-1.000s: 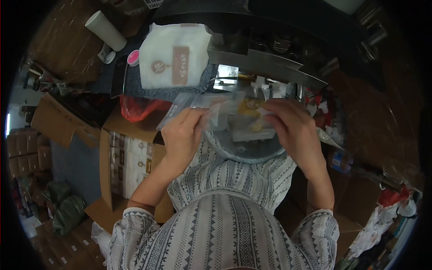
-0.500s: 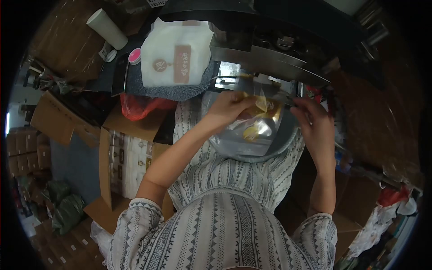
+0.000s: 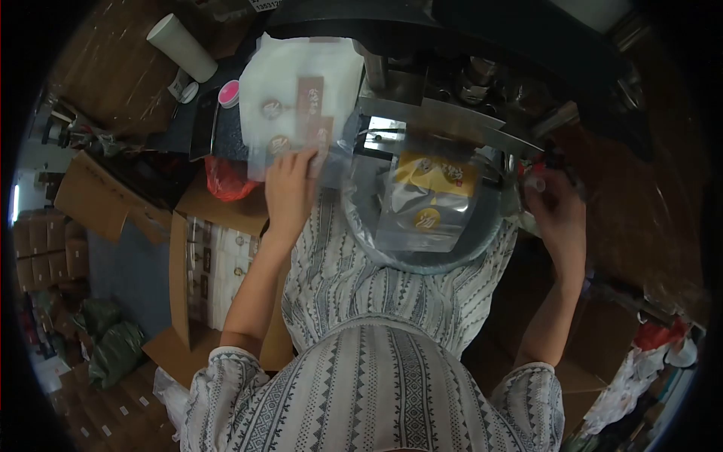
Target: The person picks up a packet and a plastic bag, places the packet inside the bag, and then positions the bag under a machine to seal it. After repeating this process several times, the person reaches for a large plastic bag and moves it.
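Note:
My left hand [image 3: 290, 188] pinches the lower edge of a translucent printed plastic bag [image 3: 280, 160], which overlaps a white stack of similar bags [image 3: 260, 83]. At the right, my right hand [image 3: 557, 215] is closed and somewhat blurred, with a small pale thing at its fingertips that I cannot make out. Between my hands, a clear pouch with a gold printed band [image 3: 433, 197] lies over a grey basin [image 3: 482, 241] on my lap. A metal machine [image 3: 459, 117] stands just behind the pouch, its edge close to the pouch's top.
A white cup [image 3: 182, 49] and a small pink-topped tub [image 3: 229, 93] stand at the back left. Under the table edge hangs a red plastic bag [image 3: 226, 179]. An open carton [image 3: 178, 279] holding packed goods is on my left; another cardboard box [image 3: 602, 339] is at my right.
My left hand has left the gold-banded pouch and moved left to the bag stack, drawing one bag toward me. My right hand has shifted right. The pouch now lies over the basin.

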Tool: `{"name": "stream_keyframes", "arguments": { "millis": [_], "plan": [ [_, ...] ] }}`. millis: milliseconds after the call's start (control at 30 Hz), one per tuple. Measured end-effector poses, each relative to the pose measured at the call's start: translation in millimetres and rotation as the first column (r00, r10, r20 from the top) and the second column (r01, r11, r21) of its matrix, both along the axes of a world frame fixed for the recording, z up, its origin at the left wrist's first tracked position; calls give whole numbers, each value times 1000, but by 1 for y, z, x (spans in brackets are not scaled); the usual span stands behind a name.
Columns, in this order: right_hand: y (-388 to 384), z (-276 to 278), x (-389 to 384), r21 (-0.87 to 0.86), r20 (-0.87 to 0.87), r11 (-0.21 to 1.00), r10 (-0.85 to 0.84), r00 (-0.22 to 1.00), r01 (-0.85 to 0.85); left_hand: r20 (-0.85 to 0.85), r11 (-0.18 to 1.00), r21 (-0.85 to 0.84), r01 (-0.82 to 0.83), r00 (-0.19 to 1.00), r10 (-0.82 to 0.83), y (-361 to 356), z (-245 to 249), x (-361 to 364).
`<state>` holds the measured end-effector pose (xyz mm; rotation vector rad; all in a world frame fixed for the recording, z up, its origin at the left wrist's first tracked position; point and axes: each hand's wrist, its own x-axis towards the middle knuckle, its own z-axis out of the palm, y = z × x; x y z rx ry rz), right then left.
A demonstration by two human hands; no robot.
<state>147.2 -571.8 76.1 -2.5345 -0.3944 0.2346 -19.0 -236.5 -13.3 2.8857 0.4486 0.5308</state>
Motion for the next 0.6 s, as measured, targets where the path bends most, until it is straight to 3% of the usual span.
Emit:
{"name": "stream_keyframes", "arguments": {
  "millis": [33,67,133,167,233,300,333,367,400,433,467,533,600],
  "plan": [
    [2,3,-4,203,-93,978,59,994,-39,-8,1000,-6,-1,1000,1,-2,3,-8],
    [10,4,-9,200,-94,979,58,994,-38,56,994,-101,-46,997,52,-5,4,-15],
    [35,6,-23,426,93,831,352,931,-357,124,977,-196,-79,987,105,-19,21,-21],
    [46,6,-28,426,98,831,350,932,-357,206,975,-218,-28,976,75,-32,37,-20],
    [66,3,-39,317,401,692,522,753,-649,283,971,-238,20,958,50,-50,55,-20],
    [73,7,-45,306,372,655,586,720,-691,283,941,-245,234,945,-162,-58,62,-20],
    [74,8,-47,296,339,619,644,686,-728,283,942,-242,234,945,-162,-63,62,-20],
    [73,7,-46,297,339,619,643,687,-727,166,893,-349,285,956,-240,-68,60,-19],
    [69,6,-43,348,225,645,647,728,-680,58,830,-460,315,944,-326,-73,58,-17],
    [65,4,-40,391,108,672,645,757,-629,60,829,-460,317,943,-327,-78,51,-12],
    [62,2,-37,390,108,675,642,759,-627,81,780,-536,324,939,-334,-81,42,-4],
    [55,-4,-29,474,-108,758,555,825,-448,107,723,-606,332,935,-339,-86,35,8],
    [43,0,-22,418,-15,783,513,859,-460,39,674,-706,220,961,-272,-89,34,17]
  ]
}}
